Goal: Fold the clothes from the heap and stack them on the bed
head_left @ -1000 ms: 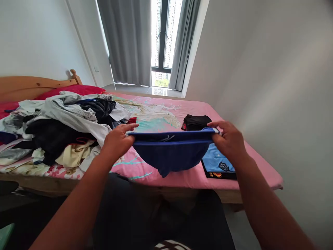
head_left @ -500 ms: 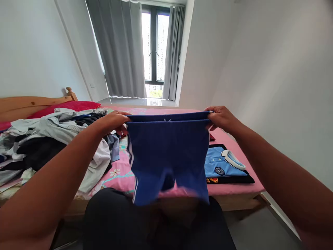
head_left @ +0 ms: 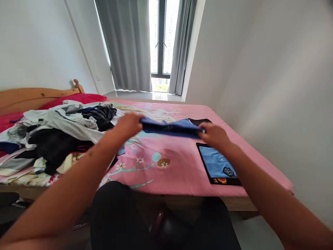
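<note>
Blue shorts (head_left: 170, 129) stretch between my two hands above the pink bedsheet, with the waistband toward me and the legs swung away toward the window. My left hand (head_left: 130, 123) is closed on the left end of the waistband. At the right end, my right hand (head_left: 215, 136) pinches the other corner. Both hands are a little blurred. Below my right hand lies a folded light-blue polo shirt (head_left: 215, 163) with a dark badge, resting on a black garment (head_left: 214, 181). My right forearm hides part of that stack.
A large heap of mixed clothes (head_left: 65, 128) covers the bed's left side, before a red pillow (head_left: 78, 99) and wooden headboard (head_left: 39, 93). A dark folded garment (head_left: 200, 121) lies beyond my right hand. My knees (head_left: 114, 208) are at the bed's front edge.
The shorts hung down in front of me before; now they are farther forward, legs swung up and away. My hands have moved away from me over the bed. The view has tilted down.
</note>
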The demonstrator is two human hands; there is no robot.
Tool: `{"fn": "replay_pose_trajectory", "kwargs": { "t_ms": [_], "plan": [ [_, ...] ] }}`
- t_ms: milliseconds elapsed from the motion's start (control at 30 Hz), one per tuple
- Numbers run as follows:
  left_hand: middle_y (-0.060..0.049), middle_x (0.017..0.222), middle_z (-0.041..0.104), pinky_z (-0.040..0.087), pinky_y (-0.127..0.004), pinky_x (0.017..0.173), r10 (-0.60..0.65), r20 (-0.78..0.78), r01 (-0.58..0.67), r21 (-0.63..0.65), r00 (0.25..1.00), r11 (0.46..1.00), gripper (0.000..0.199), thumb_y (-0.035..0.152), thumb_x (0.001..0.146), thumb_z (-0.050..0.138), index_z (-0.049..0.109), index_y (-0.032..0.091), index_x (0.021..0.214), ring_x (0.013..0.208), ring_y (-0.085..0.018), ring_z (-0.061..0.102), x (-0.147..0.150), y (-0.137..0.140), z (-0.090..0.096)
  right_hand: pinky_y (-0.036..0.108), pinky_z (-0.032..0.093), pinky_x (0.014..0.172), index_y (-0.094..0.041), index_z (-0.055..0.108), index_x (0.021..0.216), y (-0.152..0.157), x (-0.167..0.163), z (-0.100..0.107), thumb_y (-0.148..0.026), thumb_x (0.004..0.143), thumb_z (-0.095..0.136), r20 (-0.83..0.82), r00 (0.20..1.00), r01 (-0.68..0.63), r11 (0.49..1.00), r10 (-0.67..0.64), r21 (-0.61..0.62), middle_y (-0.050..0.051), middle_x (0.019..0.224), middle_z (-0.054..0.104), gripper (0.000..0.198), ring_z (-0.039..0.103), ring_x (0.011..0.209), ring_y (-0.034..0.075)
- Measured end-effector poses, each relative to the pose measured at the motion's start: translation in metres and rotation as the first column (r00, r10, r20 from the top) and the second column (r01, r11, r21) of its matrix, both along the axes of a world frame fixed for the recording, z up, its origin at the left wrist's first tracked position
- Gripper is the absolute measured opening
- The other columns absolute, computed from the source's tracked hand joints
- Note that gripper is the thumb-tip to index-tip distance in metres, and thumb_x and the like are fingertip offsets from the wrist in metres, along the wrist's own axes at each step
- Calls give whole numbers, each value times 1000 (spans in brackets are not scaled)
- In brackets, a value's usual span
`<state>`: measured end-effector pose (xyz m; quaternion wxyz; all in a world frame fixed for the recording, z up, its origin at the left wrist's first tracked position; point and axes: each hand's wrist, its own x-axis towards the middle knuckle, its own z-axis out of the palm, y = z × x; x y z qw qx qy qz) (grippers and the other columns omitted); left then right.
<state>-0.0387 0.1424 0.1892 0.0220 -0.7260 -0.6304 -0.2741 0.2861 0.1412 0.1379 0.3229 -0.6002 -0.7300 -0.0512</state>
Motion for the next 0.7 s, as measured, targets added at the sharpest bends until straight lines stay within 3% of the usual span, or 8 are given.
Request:
{"fn": "replay_pose_trajectory", "kwargs": {
  "t_ms": [67,133,200,267,333,400,533,700],
  "plan": [
    [-10,103,66,44,-38,90,-34,-117,12,-180,993,984,42,5,66,54,71,20,102,99,-27,62,-4,-17,-79,27,35,62,-21,69,91,-21,-2,-71,-27,74,60,156,988,27,974,8,-223,6,86,66,20,56,72,17],
    [-12,101,65,46,-40,87,-38,-110,-7,-379,993,925,37,8,70,51,70,21,99,95,-28,62,-4,-40,-158,28,38,65,-21,69,91,-43,-3,-140,-25,78,54,250,967,50,926,49,-375,7,89,67,19,58,80,21],
    [-11,96,64,48,-39,83,-30,-88,-14,-462,996,887,33,10,68,54,70,21,94,90,-27,63,0,-65,-222,31,41,75,-20,68,90,-64,-5,-195,-19,75,55,293,952,45,903,92,-427,9,92,66,20,58,91,23],
    [-11,112,59,45,-39,91,31,-23,-38,-414,999,909,44,10,68,55,64,21,110,104,-27,58,4,-87,-265,34,40,87,-20,66,100,-80,-8,-229,-11,71,55,290,955,50,927,65,-372,10,104,63,33,54,102,25],
    [-13,126,49,41,-40,99,135,81,-104,-305,988,947,55,12,72,54,51,20,126,118,-27,48,9,-102,-288,36,36,96,-19,61,113,-88,-14,-245,-5,69,52,268,962,33,964,41,-264,10,116,58,47,48,112,25],
    [-14,128,43,39,-42,102,215,183,-173,-218,959,960,57,15,76,52,42,17,132,123,-27,42,13,-108,-299,37,34,99,-19,61,112,-89,-20,-248,-4,71,49,250,965,-24,977,78,-212,9,114,58,45,46,112,25],
    [-12,119,44,39,-43,103,235,243,-187,-203,941,961,47,12,75,50,51,17,122,117,-27,45,16,-106,-305,35,38,88,-20,63,97,-81,-24,-244,-6,74,46,184,972,-92,957,146,-277,6,99,62,32,51,100,22],
    [-11,111,46,39,-40,104,226,245,-181,-195,943,964,44,4,71,46,58,16,112,112,-26,49,12,-105,-308,37,38,96,-19,62,102,-84,-5,-260,-7,70,48,46,999,-13,973,24,-230,7,107,60,38,50,105,22]
  ]
}}
